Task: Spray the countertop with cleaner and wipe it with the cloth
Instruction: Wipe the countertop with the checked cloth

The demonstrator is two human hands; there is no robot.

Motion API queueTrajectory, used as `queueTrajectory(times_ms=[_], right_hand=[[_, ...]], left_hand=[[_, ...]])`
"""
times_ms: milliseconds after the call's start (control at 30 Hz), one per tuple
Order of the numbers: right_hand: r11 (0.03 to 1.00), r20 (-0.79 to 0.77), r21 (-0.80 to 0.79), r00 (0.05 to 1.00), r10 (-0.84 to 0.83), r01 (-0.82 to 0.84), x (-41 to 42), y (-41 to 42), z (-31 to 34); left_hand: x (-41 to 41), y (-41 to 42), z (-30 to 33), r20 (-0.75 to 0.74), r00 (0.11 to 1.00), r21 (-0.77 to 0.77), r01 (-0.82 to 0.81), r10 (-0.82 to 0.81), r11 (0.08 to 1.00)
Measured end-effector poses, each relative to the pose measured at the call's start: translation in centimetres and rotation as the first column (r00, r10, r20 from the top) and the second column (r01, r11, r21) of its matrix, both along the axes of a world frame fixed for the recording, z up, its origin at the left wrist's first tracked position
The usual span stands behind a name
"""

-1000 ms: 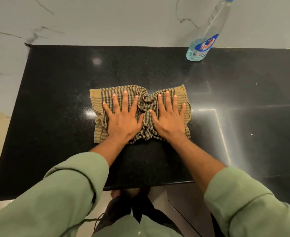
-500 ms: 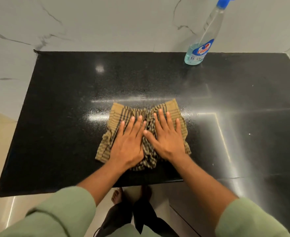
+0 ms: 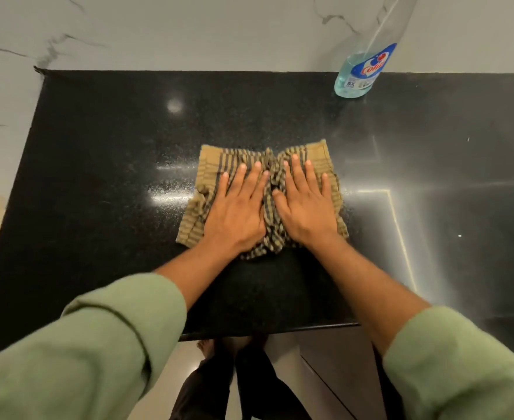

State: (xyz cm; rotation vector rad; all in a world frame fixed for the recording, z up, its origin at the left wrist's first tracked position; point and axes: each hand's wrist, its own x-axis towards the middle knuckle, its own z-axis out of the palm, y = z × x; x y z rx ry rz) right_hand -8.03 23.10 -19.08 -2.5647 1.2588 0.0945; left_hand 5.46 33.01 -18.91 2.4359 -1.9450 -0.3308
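Hands (image 3: 272,207) flat on cloth (image 3: 325,165), mid-countertop (image 3: 98,177)

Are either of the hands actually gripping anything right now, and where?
Nothing is gripped. The left hand and right hand press flat, fingers straight, on the middle of the tan-and-black striped cloth, bunched between them.

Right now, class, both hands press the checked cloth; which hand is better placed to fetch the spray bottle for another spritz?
Probably the right hand. The spray bottle stands at the countertop's back edge, off to the right, nearer that hand than the left hand, which could keep pressing the checked cloth.
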Motion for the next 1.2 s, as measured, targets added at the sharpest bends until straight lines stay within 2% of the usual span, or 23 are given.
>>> queueTrajectory(times_ms=[233, 367, 567, 767, 967, 1200], right_hand=[[0.999, -0.055, -0.039, 0.998, 0.016, -0.018, 4.3, -7.4, -0.5], [1.000, -0.041, -0.026, 0.999, 0.010, -0.011, 2.9, -5.4, 0.0], [1.000, 0.015, 0.005, 1.000, 0.020, -0.020, -3.2, 2.6, 0.1], [1.000, -0.033, 0.022, 0.999, 0.009, -0.009, -7.7, 7.6, 0.1], [1.000, -0.015, 0.018, 1.000, -0.018, 0.018, -7.0, 6.8, 0.1], [1.000, -0.003, 0.003, 1.000, -0.014, 0.014, -3.3, 1.0, 0.2]], left_hand=[[2.9, -6.3, -0.9, 0.042, 0.992, -0.006, -0.117, 0.117, 0.993], [1.7, -4.2, -0.7, 0.035, 0.988, -0.005, -0.152, 0.152, 0.988], [-3.6, 3.3, -0.3, -0.013, 0.992, -0.016, -0.126, 0.125, 0.992], [-7.4, 7.8, -0.6, -0.027, 0.994, 0.030, -0.106, 0.107, 0.994], [-6.9, 6.6, -0.3, -0.042, 0.996, 0.031, -0.078, 0.079, 0.996], [-4.1, 1.2, -0.4, -0.023, 0.992, -0.008, -0.121, 0.120, 0.993]])
